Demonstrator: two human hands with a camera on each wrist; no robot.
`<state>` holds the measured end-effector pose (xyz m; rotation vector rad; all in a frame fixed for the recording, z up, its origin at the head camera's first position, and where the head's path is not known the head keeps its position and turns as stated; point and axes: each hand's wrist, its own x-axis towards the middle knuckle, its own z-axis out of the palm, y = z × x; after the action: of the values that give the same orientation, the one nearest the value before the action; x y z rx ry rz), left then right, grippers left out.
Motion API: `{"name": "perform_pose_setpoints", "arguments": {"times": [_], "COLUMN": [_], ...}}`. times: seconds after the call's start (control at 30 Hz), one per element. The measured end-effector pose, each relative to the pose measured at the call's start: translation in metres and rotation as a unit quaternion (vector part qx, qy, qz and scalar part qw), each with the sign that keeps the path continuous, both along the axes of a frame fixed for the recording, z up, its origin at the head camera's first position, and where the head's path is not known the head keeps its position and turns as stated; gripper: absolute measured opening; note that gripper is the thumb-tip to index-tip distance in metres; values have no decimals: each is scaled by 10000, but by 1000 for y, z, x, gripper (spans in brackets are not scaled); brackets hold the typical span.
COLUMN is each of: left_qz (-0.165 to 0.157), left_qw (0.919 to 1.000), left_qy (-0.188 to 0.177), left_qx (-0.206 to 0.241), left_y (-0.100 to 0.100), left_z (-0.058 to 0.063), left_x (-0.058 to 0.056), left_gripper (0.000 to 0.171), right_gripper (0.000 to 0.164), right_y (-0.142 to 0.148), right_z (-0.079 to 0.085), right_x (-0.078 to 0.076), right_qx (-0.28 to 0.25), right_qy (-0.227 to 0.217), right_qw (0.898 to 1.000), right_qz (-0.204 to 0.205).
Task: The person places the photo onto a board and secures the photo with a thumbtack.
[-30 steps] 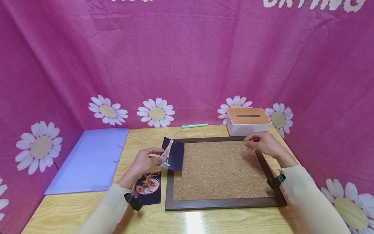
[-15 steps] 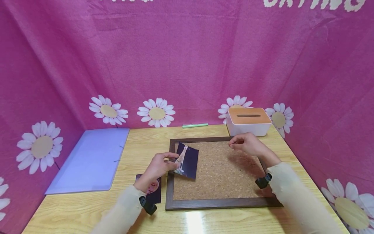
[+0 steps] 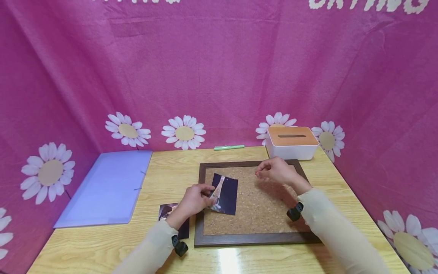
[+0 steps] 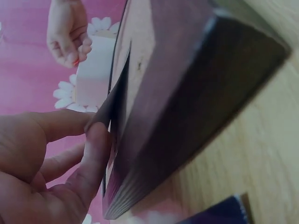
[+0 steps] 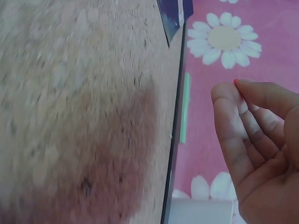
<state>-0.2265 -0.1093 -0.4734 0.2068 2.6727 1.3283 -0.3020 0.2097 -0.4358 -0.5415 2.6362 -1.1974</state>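
My left hand (image 3: 194,199) pinches the left edge of a dark photo (image 3: 230,196) of a lit tower between thumb and fingers. The photo lies over the left part of a cork board (image 3: 256,220) with a dark brown frame; in the left wrist view it bends up at the pinched edge. Above the board's upper right part, my right hand (image 3: 278,172) pinches a tiny red push pin (image 5: 236,81) at its fingertips, most of it hidden. A second photo (image 3: 185,230), of food, lies left of the frame, partly covered by my left wrist.
At the back right stands a white tissue box (image 3: 292,152) with an orange-brown lid, just behind the board. A green pen (image 3: 229,147) lies along the table's back edge. To the left is a translucent blue folder (image 3: 106,186). Pink flowered cloth (image 3: 205,76) walls the table in.
My left hand has carried the photo right, from the frame's left edge onto the cork. My right hand has moved left over the board towards the photo, still pinching the push pin.
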Motion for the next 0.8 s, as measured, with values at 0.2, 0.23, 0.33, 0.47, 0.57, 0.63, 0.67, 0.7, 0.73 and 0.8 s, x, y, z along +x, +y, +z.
{"name": "perform_pose_setpoints", "arguments": {"times": [0.2,0.23,0.33,0.47,0.57,0.63,0.67,0.7,0.73,0.8], "left_qz": [-159,-185,-208,-291,-334,-347,-363,-379,-397,-427], "left_qw": [9994,9994,9993,9979,9962,9952,9949,9947,9948,9951], "left_qy": [217,222,188,239,294,303,297,292,276,210], "left_qx": [-223,-214,-260,-522,-749,-859,-898,-906,-899,-865], "left_y": [4,4,5,6,6,6,6,6,6,6], "left_z": [-3,-3,-3,-2,0,2,2,3,3,4], "left_x": [2,2,2,2,3,3,3,3,3,2], "left_gripper": [47,48,50,49,48,49,49,49,48,48], "right_gripper": [10,10,11,11,11,10,10,10,10,10], "right_y": [-19,-23,-33,-49,-59,-65,-69,-71,-74,-79], "right_z": [-7,-7,-9,-12,-15,-19,-20,-22,-24,-28], "right_x": [-7,-7,-9,-11,-12,-13,-14,-15,-15,-17], "right_qx": [-129,-153,-182,-195,-254,-278,-287,-300,-305,-275], "right_qy": [-211,-220,-315,-507,-594,-645,-694,-715,-761,-829], "right_qw": [9997,9996,9993,9985,9979,9974,9970,9968,9964,9959], "right_qz": [82,119,104,18,72,147,165,195,209,241]}}
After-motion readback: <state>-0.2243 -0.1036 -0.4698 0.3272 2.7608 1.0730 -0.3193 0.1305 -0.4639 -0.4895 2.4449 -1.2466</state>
